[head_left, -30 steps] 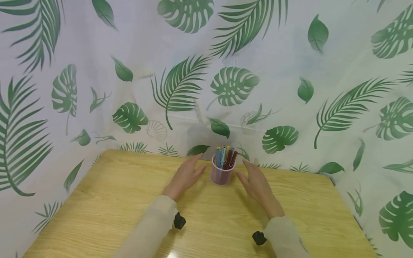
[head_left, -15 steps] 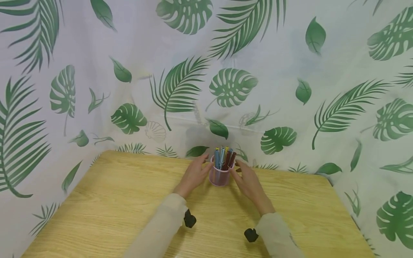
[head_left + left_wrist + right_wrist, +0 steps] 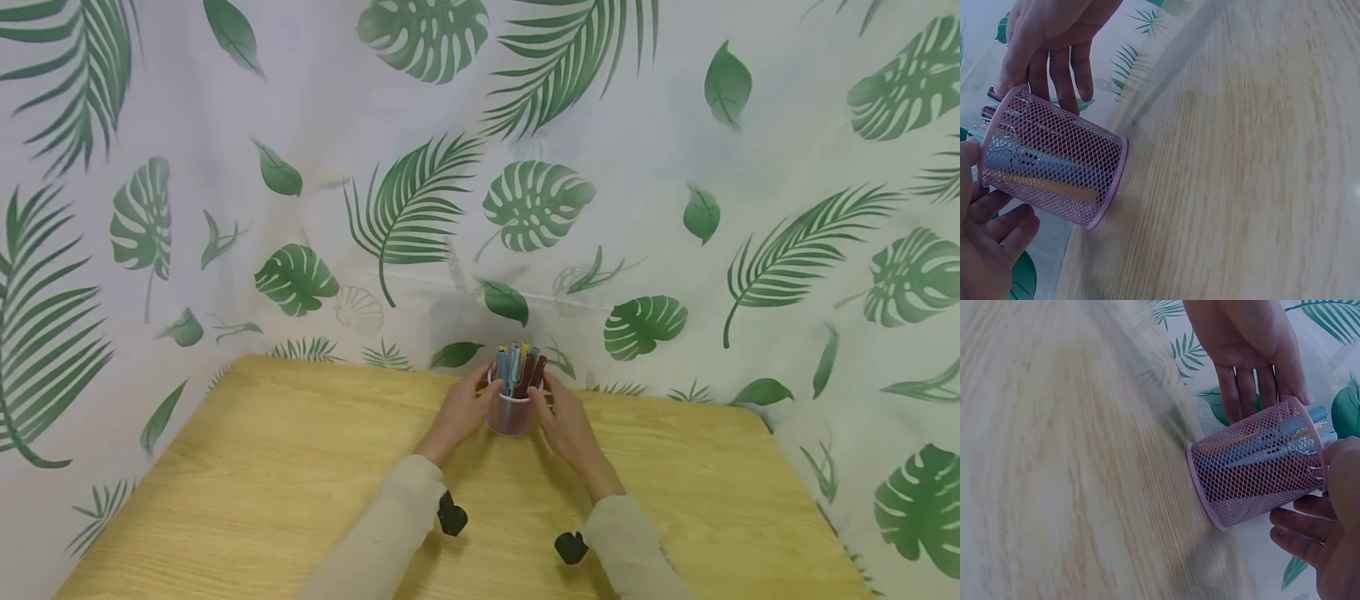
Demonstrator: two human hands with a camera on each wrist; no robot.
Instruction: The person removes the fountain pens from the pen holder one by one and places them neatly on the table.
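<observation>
The left hand [image 3: 459,414] and right hand [image 3: 567,423] gripped a round pink mesh cup [image 3: 509,418] near the yellowish wood-grain table's [image 3: 262,467] far edge. Slim multicoloured pens [image 3: 517,371] filled it; white leaf-printed fabric [image 3: 645,125] blocked the space behind.

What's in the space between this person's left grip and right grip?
A cup with pens in it lies between the left grip and the right grip. The head view shows this, and so do both wrist views.
</observation>
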